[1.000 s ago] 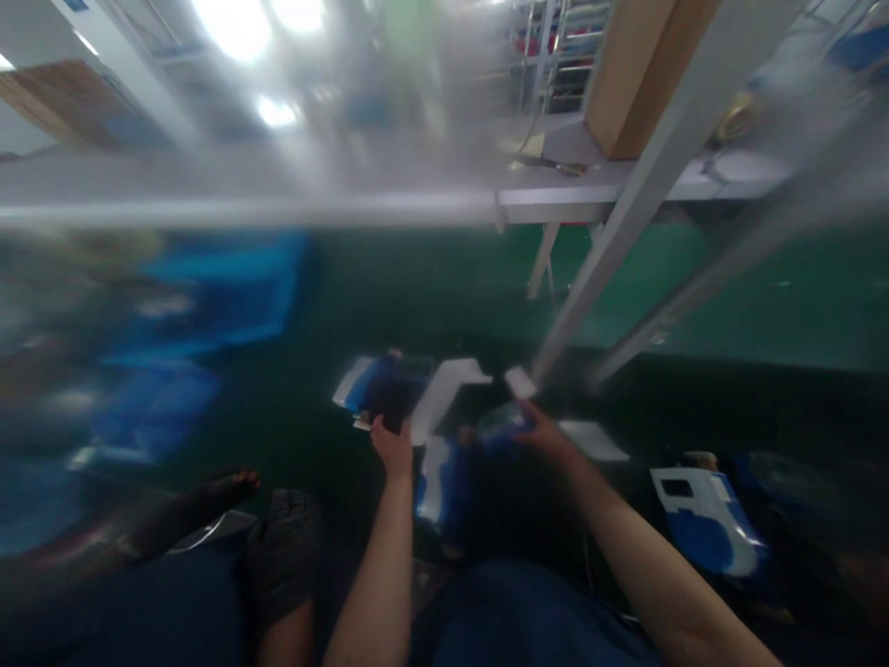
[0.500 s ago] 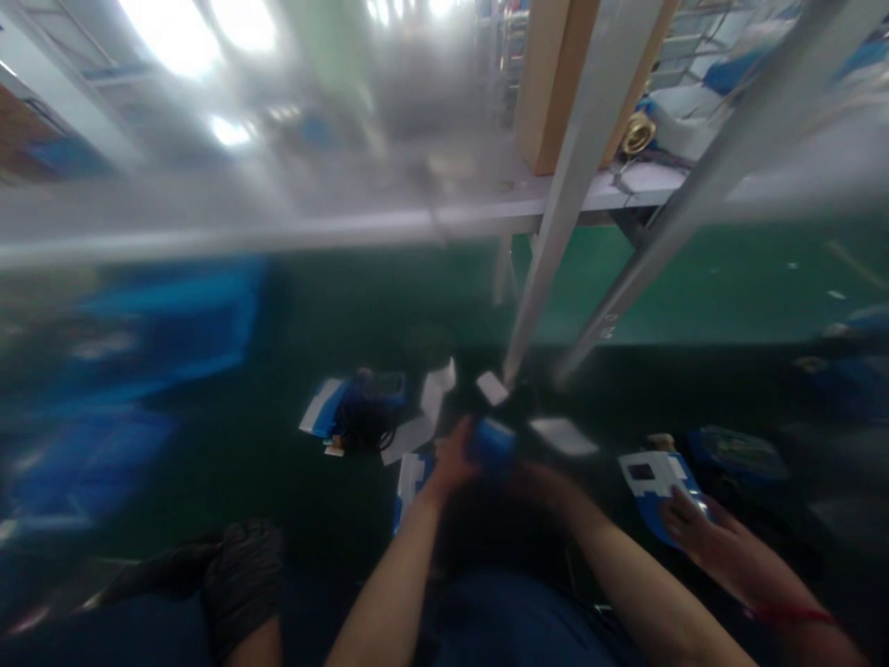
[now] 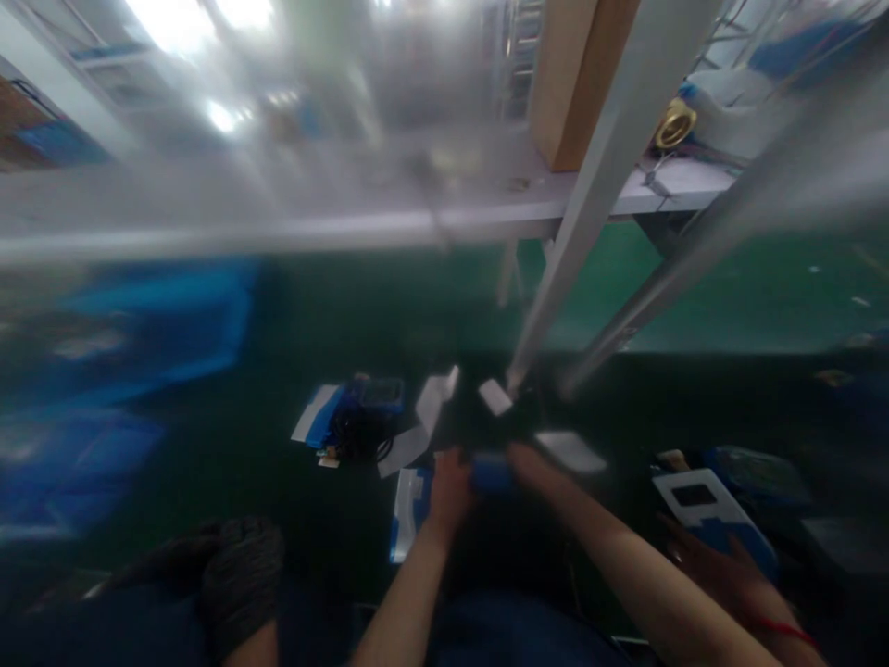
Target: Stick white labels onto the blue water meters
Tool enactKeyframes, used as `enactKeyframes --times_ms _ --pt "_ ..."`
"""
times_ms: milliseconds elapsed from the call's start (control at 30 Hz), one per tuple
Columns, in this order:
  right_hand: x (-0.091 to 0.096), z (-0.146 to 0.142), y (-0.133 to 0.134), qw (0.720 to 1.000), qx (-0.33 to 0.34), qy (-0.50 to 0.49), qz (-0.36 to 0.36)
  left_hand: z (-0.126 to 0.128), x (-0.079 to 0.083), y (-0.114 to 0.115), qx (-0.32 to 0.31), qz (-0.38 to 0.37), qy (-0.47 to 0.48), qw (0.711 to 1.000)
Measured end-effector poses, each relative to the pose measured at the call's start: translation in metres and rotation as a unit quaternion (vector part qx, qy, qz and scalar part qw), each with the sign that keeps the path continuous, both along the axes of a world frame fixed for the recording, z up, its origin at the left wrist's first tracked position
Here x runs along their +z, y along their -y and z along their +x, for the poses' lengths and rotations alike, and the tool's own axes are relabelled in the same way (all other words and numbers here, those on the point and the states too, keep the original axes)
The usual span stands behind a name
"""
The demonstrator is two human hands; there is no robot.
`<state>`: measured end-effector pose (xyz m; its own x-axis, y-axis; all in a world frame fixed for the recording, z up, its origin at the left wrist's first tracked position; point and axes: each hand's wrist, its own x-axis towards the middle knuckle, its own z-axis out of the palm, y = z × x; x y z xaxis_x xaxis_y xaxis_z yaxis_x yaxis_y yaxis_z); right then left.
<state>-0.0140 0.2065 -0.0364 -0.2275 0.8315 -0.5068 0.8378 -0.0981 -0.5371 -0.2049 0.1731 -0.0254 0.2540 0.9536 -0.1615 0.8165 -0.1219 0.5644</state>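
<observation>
Between my two hands is a small blue boxy object (image 3: 491, 471), blurred, its kind unclear. My left hand (image 3: 453, 486) closes on its left side. On its right side my right hand (image 3: 534, 471) grips it, fingers partly smeared. Just left of my left wrist lies a blue-and-white flat carton (image 3: 408, 514), partly covered by my forearm. Farther left sit a blue device with a small screen (image 3: 381, 396), a coil of black cable (image 3: 361, 437) and another blue-and-white carton (image 3: 318, 414). White paper sheets (image 3: 409, 445) lie just beyond my hands.
At right, a co-worker's hand (image 3: 722, 565) holds a blue-and-white package (image 3: 708, 505). A gloved hand (image 3: 243, 565) of another person is at lower left. Metal posts (image 3: 583, 213) and a white shelf edge (image 3: 312, 227) stand ahead. Blue bins (image 3: 240, 324) are at left.
The blue object and my hands have come lower and nearer to me, the object now level between both hands. At right, the co-worker's package has turned and shifted right.
</observation>
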Motion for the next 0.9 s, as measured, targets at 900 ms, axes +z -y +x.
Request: enactKeyframes --times_ms 900 --pt "0.092 -0.024 -0.020 0.940 -0.133 -0.246 0.194 -0.010 0.117 -0.045 0.282 0.032 0.287 0.915"
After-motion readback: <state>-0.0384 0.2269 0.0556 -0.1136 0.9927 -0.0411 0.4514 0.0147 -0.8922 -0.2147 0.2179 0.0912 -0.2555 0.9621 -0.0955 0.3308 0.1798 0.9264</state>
